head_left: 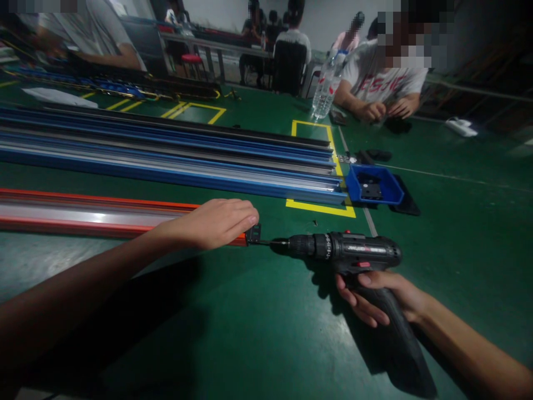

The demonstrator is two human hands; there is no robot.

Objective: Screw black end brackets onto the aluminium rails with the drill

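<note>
My left hand (225, 223) lies over the right end of an orange-edged rail (104, 215), its fingers closed round it. A small black end piece (254, 234) shows at the rail's tip, beside my fingers. My right hand (375, 297) is wrapped round the handle of a black cordless drill (358, 250). The drill lies level and points left, and its long bit (272, 242) reaches the black end piece. Whether the tip sits in a screw is too small to tell.
Several blue and black rails (175, 153) lie behind the orange one. At their right end is a blue bin (377, 186) with black parts. Water bottles (323, 89) stand farther back. A person (385, 83) sits across the green table (466, 250).
</note>
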